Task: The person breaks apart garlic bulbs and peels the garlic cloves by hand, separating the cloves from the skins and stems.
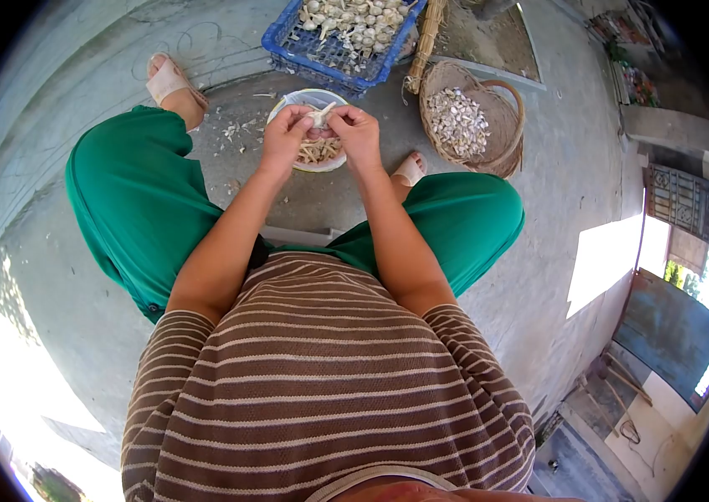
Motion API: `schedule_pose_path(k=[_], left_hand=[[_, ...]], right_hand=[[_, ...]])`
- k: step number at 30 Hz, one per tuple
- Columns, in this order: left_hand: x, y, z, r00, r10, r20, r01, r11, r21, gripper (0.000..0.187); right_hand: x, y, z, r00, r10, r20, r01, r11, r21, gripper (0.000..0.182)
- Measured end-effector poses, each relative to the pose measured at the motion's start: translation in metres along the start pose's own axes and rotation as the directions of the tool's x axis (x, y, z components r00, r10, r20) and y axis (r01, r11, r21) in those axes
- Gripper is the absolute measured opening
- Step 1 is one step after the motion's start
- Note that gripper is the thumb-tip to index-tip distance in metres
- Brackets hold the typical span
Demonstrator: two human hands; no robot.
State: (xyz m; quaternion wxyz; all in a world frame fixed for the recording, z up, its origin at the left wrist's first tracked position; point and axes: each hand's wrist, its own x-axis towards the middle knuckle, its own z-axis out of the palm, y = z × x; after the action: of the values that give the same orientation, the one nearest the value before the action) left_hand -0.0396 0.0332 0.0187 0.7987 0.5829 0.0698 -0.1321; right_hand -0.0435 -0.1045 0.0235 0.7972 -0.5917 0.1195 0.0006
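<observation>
Between my hands is a pale garlic bulb (320, 115) with a short dry stem pointing up to the right. The fingers of my left hand (287, 136) pinch it from the left. From the other side, my right hand (356, 134) grips it with thumb and fingertips. Just below both hands stands a round white tub (282, 101) with a yellowish rim. Dry tan scraps (318, 151), seemingly stems and husks, lie inside it, partly hidden by my hands.
A blue plastic crate (313, 74) of whole garlic bulbs stands beyond the tub. To the right, a wicker basket (501, 117) with a handle holds loose cloves (457, 120). Husk flakes (240, 134) litter the concrete floor near my left foot. A straw bundle (426, 42) leans beside the crate.
</observation>
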Motion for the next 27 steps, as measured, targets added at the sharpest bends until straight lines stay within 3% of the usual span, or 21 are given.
schedule_pose_path(k=[5, 8, 12, 15, 17, 21, 23, 27], left_hand=[[-0.002, 0.003, 0.0, 0.991, -0.129, 0.045, 0.134, 0.978, -0.16, 0.015], [-0.002, 0.007, 0.0, 0.971, -0.236, 0.043, 0.239, 0.932, -0.274, 0.018], [-0.003, 0.011, -0.001, 0.977, -0.211, 0.012, 0.206, 0.939, -0.276, 0.02], [0.0, 0.006, -0.003, 0.985, -0.16, 0.07, 0.171, 0.962, -0.214, 0.023], [-0.003, 0.009, 0.0, 0.993, -0.111, 0.045, 0.114, 0.992, -0.062, 0.03], [-0.006, 0.012, 0.001, 0.996, -0.068, 0.056, 0.063, 0.994, 0.086, 0.034], [-0.005, 0.008, -0.001, 0.996, -0.067, 0.058, 0.06, 0.991, 0.12, 0.033], [-0.002, 0.005, -0.002, 0.993, -0.084, 0.084, 0.075, 0.991, 0.11, 0.031]], right_hand=[[0.001, 0.001, -0.001, 0.996, -0.091, -0.006, 0.085, 0.946, -0.313, 0.007], [-0.001, -0.003, 0.001, 0.997, -0.071, -0.001, 0.067, 0.954, -0.293, 0.006], [-0.002, -0.004, 0.0, 0.995, -0.044, 0.091, 0.057, 0.988, -0.144, 0.008], [-0.001, -0.003, 0.0, 0.995, -0.028, 0.101, 0.041, 0.992, -0.122, 0.01], [-0.001, -0.005, 0.0, 0.994, 0.021, 0.103, -0.019, 1.0, -0.024, 0.008], [-0.003, -0.005, 0.001, 0.995, 0.032, 0.093, -0.029, 0.999, -0.039, 0.006], [-0.002, -0.003, 0.001, 0.996, 0.024, 0.081, -0.014, 0.992, -0.129, 0.005], [-0.001, 0.001, 0.004, 0.998, 0.014, 0.058, -0.007, 0.993, -0.122, 0.006]])
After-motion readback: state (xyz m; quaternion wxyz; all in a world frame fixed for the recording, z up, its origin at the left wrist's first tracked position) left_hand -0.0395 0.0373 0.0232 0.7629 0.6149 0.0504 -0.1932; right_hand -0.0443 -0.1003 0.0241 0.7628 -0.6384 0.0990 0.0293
